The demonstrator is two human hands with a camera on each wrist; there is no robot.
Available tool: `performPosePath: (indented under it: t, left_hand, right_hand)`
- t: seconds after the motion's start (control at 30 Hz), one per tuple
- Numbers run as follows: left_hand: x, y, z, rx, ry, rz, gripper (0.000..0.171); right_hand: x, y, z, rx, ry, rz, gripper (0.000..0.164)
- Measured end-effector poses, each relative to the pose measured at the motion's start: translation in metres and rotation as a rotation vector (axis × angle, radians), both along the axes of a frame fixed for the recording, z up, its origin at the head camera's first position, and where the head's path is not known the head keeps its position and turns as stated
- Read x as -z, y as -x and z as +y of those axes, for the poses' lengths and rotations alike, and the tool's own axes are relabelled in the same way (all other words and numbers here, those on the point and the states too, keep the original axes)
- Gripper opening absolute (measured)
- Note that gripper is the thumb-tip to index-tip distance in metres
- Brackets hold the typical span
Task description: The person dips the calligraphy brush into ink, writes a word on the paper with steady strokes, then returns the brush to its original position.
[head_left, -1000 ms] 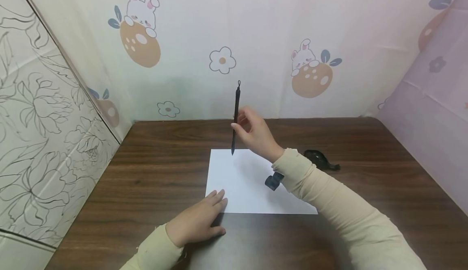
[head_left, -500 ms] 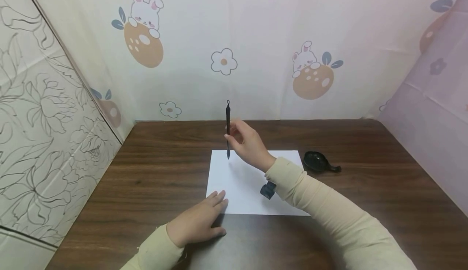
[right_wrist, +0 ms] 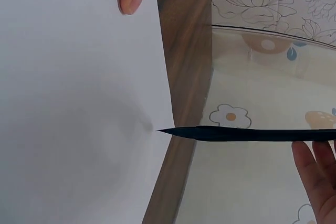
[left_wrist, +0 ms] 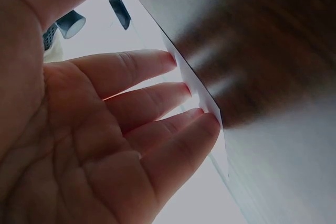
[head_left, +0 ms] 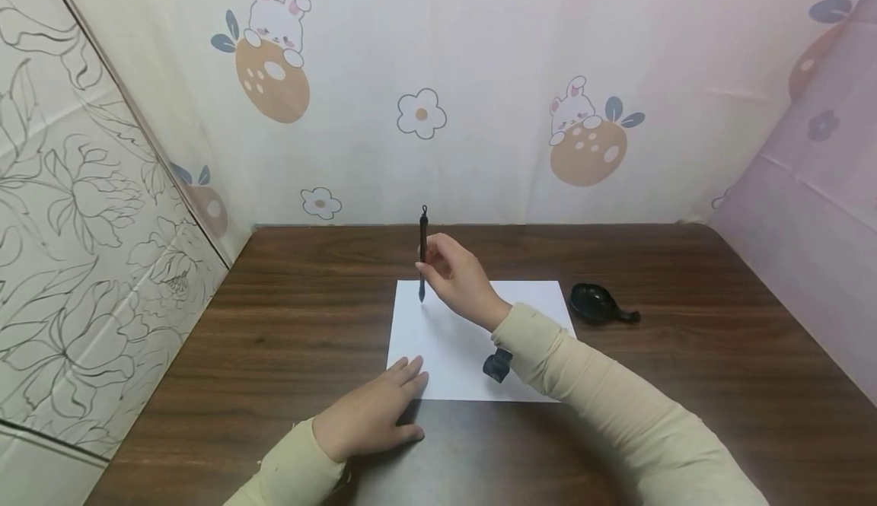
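Note:
In my right hand (head_left: 460, 281) I pinch a slim black writing brush (head_left: 423, 236) with a loop at its top end. It stands nearly upright over the far left part of a white sheet of paper (head_left: 452, 365). In the right wrist view the pointed brush tip (right_wrist: 176, 131) is very close to the paper beside a faint shadow; whether they touch I cannot tell. My left hand (head_left: 370, 415) rests at the near left corner of the sheet, fingers extended onto it. No marks show on the visible paper.
To the right of the sheet lies a small black dish with a handle (head_left: 594, 303). A dark camera (head_left: 497, 366) hangs under my right wrist, above the paper. A patterned cloth wall (head_left: 479, 171) rises behind the brown wooden table (head_left: 301, 323).
My right hand has moved left and down toward the sheet with the brush, which has become more upright. The small black dish shows fully now. My left hand has stayed in place.

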State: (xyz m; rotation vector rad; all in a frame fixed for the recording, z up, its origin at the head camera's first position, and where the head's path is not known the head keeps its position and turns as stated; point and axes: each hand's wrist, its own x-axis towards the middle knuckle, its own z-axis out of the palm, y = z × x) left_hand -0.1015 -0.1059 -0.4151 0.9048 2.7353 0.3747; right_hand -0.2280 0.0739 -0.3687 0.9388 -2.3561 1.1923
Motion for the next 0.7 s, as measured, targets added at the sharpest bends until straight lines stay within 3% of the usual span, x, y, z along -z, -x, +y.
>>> performPosePath:
  t: [0.7]
  left_hand:
    - [0.0034, 0.0014, -0.0008, 0.009, -0.004, 0.026, 0.07]
  right_hand:
    - [0.01, -0.0038, -0.0063, -0.033, 0.015, -0.029, 0.021]
